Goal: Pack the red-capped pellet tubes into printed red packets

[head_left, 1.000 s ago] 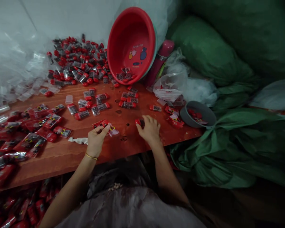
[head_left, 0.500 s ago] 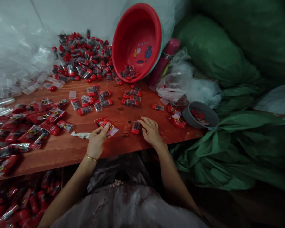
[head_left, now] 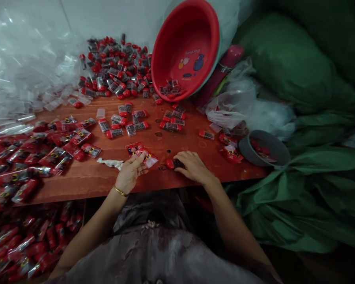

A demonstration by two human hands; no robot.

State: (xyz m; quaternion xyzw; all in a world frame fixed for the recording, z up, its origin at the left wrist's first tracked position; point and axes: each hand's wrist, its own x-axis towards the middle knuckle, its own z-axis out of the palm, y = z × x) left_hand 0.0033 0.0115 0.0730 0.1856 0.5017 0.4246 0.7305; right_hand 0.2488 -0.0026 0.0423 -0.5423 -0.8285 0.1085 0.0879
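My left hand (head_left: 131, 173), with a gold bangle at its wrist, pinches a small red printed plastic packet (head_left: 149, 160) just above the tabletop. The packet's clear end points to the right. Close by, my right hand (head_left: 195, 167) has its fingers closed around a small clear container with a red cap (head_left: 169, 164). The cap faces left toward the packet, and the fingers hide part of the dark-filled body. A crumpled white scrap (head_left: 110, 162) lies left of my left hand. Between the hands and the back of the table lie several loose red-capped containers (head_left: 116, 133).
Filled red packets (head_left: 51, 156) lie heaped at left. Behind are a pile of red-capped containers (head_left: 112, 71), clear plastic sleeves (head_left: 26, 79) and a tilted red basin (head_left: 180, 43). A grey bowl (head_left: 245, 148) stands at right beside green cloth sacks (head_left: 298, 197).
My right hand has turned the container so its red cap points left, and its fingers have closed over it. My left hand keeps the packet, with its fingers shifted slightly. The view has swung left.
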